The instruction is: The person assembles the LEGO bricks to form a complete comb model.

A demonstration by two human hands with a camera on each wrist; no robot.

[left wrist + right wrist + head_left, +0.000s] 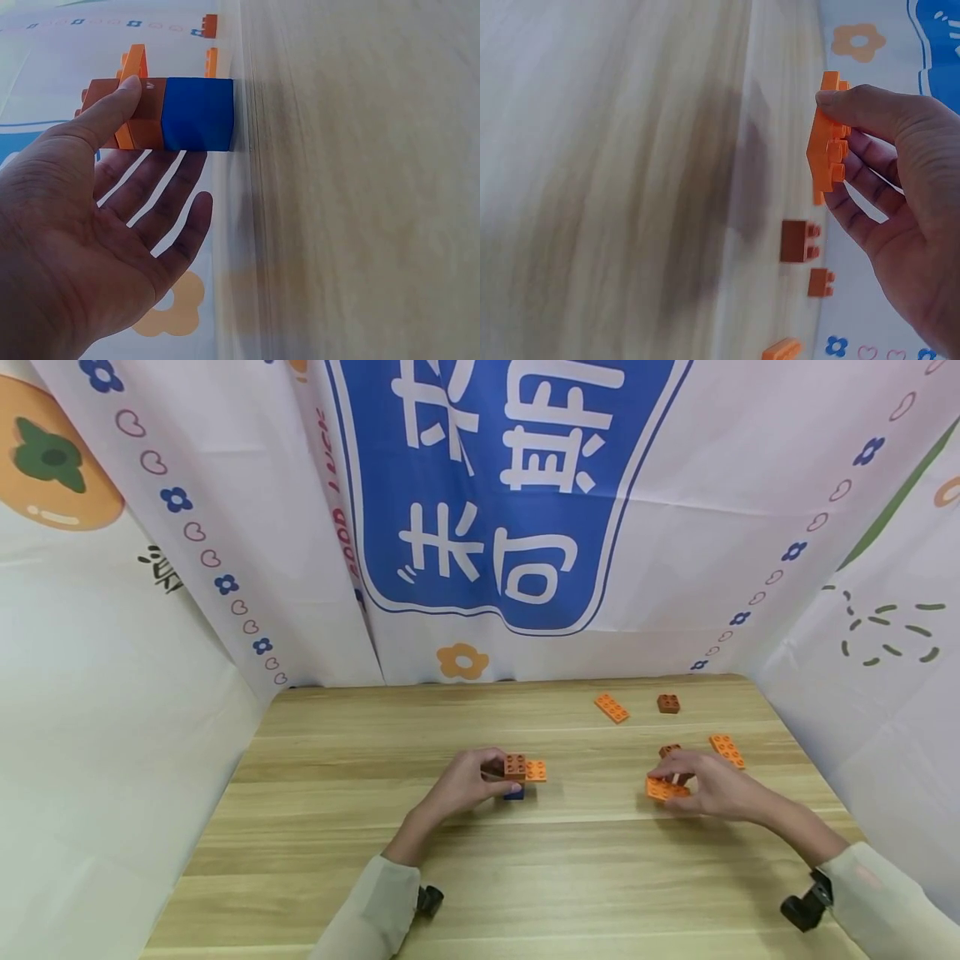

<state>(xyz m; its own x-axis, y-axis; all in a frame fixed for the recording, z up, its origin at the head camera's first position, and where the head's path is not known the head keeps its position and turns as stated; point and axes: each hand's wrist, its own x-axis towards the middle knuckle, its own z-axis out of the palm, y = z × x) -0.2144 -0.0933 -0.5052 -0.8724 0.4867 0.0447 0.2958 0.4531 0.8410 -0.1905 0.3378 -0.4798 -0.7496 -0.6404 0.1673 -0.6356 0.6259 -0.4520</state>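
Observation:
My left hand (467, 783) holds a small stack of toy building bricks between thumb and fingers. From the bottom up it has a blue brick (199, 114), a brown brick (153, 116), an orange plate (537, 770) jutting to the right, and a brown brick (514, 765) on top. Whether the stack touches the table cannot be told. On the right, my right hand (716, 787) pinches a separate orange plate (826, 146) above the table, its studs facing the palm in the right wrist view. A brown brick (669, 749) lies just behind this hand, partly hidden.
Farther back on the wooden table (570, 877) lie an orange plate (612, 707) and a brown brick (668, 703). Another orange plate (727, 750) lies behind my right hand. Printed white cloth (300, 643) hangs along the back and both sides.

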